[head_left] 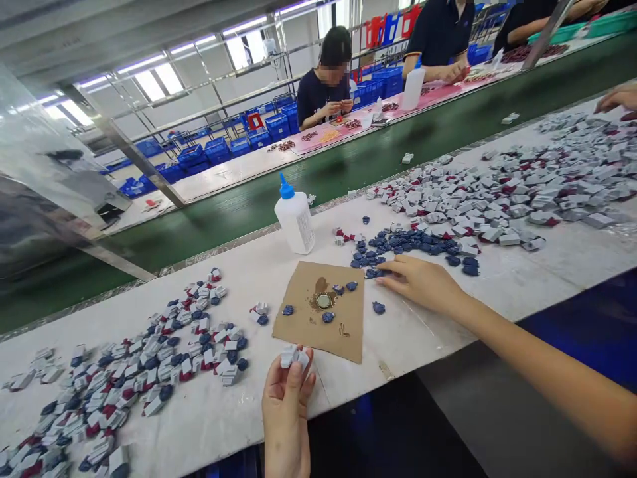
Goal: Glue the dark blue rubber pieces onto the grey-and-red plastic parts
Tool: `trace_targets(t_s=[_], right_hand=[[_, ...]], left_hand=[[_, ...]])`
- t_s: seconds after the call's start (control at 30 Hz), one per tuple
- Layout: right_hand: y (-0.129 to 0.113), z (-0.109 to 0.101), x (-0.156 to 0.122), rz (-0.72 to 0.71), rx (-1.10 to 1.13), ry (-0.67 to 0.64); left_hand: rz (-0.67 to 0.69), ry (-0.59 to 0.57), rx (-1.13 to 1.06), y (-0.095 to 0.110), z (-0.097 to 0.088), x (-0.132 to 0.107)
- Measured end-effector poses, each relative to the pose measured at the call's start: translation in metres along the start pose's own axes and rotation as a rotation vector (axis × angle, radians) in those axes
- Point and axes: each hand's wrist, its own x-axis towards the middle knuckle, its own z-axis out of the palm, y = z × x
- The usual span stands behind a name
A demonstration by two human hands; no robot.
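Low in the middle of the head view, my left hand [288, 405] is closed, pinching a small light grey plastic piece [294, 357] between thumb and fingers. My right hand [423, 282] stretches over the table, thumb and fingers apart, with its fingertips at the near edge of a pile of small dark blue pieces [405, 242]. Whether the fingertips touch a blue piece I cannot tell. Between my hands lies a square of brown cardboard [293, 289] with a brown wet stain, a small round cap [324, 301] and several loose blue pieces [328, 317] on it.
Behind the cardboard stands a white squeeze bottle [297, 222] with a blue nozzle. Assembled grey, red and blue pieces [164, 355] spread on the left; a large grey heap [497, 192] covers the right. A green conveyor belt [223, 229] runs behind; co-workers [326, 86] sit across it.
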Motion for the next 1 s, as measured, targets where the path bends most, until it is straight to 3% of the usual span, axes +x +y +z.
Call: trace_targets(t_s=[0.2, 0.37, 0.47, 0.63, 0.73, 0.87, 1.0], right_hand=[[-0.015, 0.0, 0.018, 0.028, 0.018, -0.093], [-0.015, -0.013, 0.011, 0.003, 0.104, -0.162], [-0.033, -0.021, 0.006, -0.047, 0.215, -0.184], [-0.08, -0.007, 0.015, -0.3, 0.267, -0.078], [-0.093, 0.009, 0.026, -0.385, 0.222, -0.047], [-0.096, 0.013, 0.031, -0.42, 0.229, -0.039], [-0.111, -0.011, 0.018, -0.281, 0.488, 0.0]], left_hand=[[0.044, 0.036, -0.043, -0.005, 0.001, -0.004], [0.044, 0.069, -0.068, -0.002, -0.014, 0.003], [0.021, 0.062, -0.084, 0.0, -0.017, 0.006], [0.03, 0.044, -0.053, 0.003, -0.014, 0.005], [0.068, 0.012, -0.05, 0.007, -0.012, 0.005], [0.068, -0.012, -0.062, 0.01, -0.01, 0.007], [0.009, -0.034, -0.078, 0.009, -0.005, 0.007]])
